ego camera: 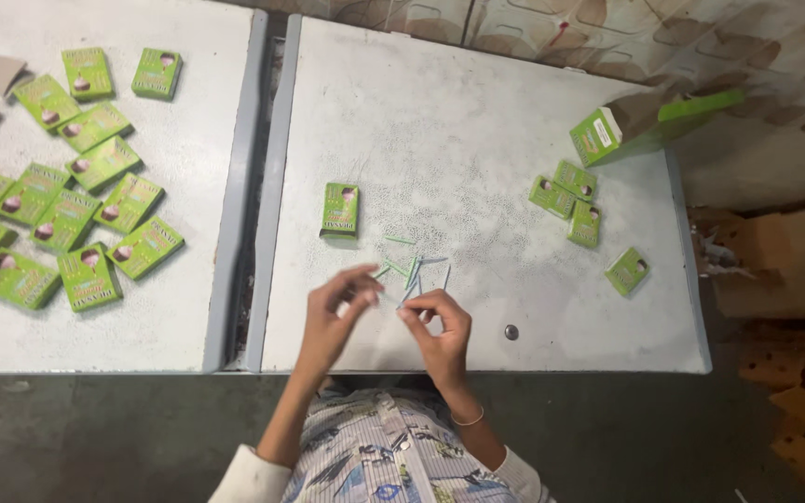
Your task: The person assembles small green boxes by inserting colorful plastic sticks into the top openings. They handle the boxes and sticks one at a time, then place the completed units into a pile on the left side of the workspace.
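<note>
Small pale-green sticks (409,265) scattered on the grey table (477,140), just right of and below the lone green box (340,210). Right hand (438,326) pinching one thin stick, long axis pointing up-left toward the scatter. Left hand (333,312) half curled, apparently empty, equally near, just left of the sticks.

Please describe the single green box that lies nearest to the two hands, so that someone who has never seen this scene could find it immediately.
Look at the right grey table, just past the gap between the tables. Above the left hand lies one small green box, flat and alone. The other green boxes sit clustered, a large group on the left table and a few near the right edge.
</note>
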